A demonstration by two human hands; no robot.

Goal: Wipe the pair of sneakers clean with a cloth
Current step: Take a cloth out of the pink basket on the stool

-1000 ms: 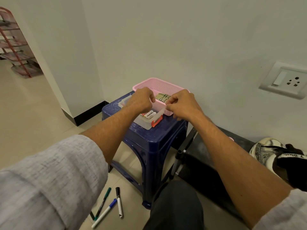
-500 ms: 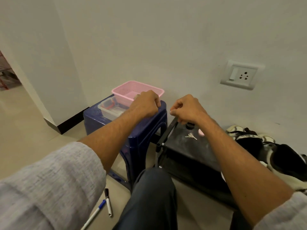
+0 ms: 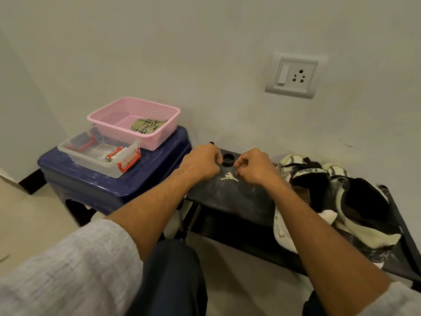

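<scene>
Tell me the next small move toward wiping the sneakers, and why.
Likely, the right hand should reach right and take the white cloth beside the sneakers. Both it and the left hand hover over the keys on the black table with fingers curled, apparently holding nothing, so no wiping can start.

Looks like somebody's home, pretty sure. Sneakers (image 3: 319, 179) on a low black rack (image 3: 227, 195), blue plastic stool (image 3: 114, 190) right beside it, wall socket (image 3: 293, 75) above.
</scene>
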